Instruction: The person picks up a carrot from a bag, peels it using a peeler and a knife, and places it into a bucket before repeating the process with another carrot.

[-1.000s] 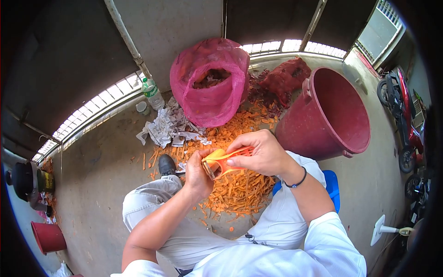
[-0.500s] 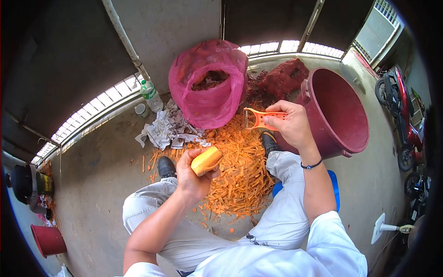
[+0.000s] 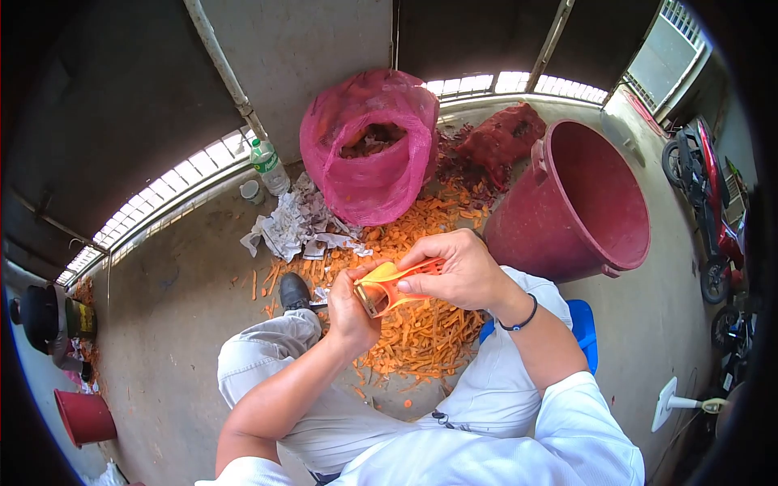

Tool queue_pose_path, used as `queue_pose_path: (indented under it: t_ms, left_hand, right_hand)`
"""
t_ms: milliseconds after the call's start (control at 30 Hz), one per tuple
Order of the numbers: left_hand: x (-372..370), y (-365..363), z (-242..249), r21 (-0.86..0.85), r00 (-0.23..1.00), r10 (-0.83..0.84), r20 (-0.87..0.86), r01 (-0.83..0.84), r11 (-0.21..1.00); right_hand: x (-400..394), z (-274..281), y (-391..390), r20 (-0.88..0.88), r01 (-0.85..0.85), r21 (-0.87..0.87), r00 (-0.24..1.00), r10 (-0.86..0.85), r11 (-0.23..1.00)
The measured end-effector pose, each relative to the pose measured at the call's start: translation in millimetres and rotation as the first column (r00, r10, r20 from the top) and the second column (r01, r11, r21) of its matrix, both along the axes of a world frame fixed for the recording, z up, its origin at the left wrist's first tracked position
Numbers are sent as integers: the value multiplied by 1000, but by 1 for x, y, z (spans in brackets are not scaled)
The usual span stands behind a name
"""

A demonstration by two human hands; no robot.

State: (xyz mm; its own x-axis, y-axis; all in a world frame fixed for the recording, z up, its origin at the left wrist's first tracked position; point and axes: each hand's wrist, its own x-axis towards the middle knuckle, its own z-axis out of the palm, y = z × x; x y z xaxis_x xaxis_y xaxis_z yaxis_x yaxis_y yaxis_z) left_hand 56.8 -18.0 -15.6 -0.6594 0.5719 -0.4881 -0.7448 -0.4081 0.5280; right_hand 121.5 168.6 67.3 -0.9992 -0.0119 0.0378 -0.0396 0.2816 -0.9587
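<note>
My left hand point(image 3: 348, 314) is closed around a thick, pale orange carrot point(image 3: 378, 276), much of it hidden by the fingers and the tool. An orange vegetable peeler point(image 3: 397, 287) is gripped in my right hand point(image 3: 466, 271), and its blade end lies over the carrot at the left palm. Both hands meet above a broad heap of orange peelings point(image 3: 425, 340) on the floor between my legs.
Beyond the heap stands a pink mesh sack point(image 3: 397, 182), with crumpled paper point(image 3: 288, 227) and a plastic bottle point(image 3: 270, 166) to its left. A large maroon tub point(image 3: 515, 219) tilts at the right, near a red sack point(image 3: 502, 142). A motorbike point(image 3: 703, 186) stands far right.
My right hand has come down and left, bringing the peeler from the air onto the carrot. The left hand stays in nearly the same place with the carrot.
</note>
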Motion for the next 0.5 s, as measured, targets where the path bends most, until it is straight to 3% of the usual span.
queue_pose_path:
  t_ms: [200, 300, 367, 400, 467, 500]
  left_hand:
    - [3, -3, -3, 24, 996, 31, -86, -29, 999]
    - [2, -4, -3, 81, 992, 87, -91, -79, 994]
    - [-6, -11, -10, 161, 983, 67, -169, -39, 986]
    - [-7, -11, -9, 163, 983, 67, -173, -39, 986]
    - [-11, -13, -5, 167, 979, 57, -194, -25, 986]
    - [-12, -11, -4, 141, 989, 80, -124, -62, 988]
  right_hand:
    - [2, 4, -1, -11, -5, 60, 1000, 6, 998]
    - [-1, -2, 12, -1, -5, -46, 1000, 5, 999]
    - [-4, -4, 38, -11, 155, -61, 988, -156, 986]
    - [-6, -7, 51, -79, 255, 106, 966, -248, 961]
    - [-6, -12, 69, -121, 394, 66, 915, -385, 917]
    - [-6, -9, 68, -122, 391, 66, 916, -381, 918]
